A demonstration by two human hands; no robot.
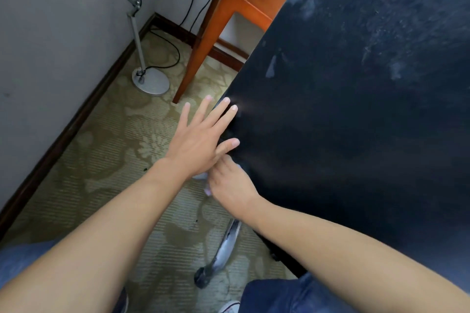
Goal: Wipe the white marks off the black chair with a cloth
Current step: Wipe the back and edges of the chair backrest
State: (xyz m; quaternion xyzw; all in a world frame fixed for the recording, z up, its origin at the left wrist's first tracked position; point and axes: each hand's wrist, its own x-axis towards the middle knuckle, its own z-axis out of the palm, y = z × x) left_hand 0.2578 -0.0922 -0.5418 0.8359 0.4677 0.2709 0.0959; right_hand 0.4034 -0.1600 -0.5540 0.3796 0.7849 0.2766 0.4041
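The black chair (356, 122) fills the right side, its back towards me, with white marks (272, 66) near its left edge and more smears higher up. My left hand (201, 140) is spread flat, fingers apart, its fingertips touching the chair's left edge. Just below it my right hand (231, 189) is closed around a pale cloth (207, 192), of which only small bits show, at the chair's lower left edge.
A chrome chair leg with a black caster (203, 278) lies on the patterned carpet below my hands. A wooden desk leg (203, 46) stands beyond the chair. A floor lamp base (151, 81) with a black cable sits near the wall corner.
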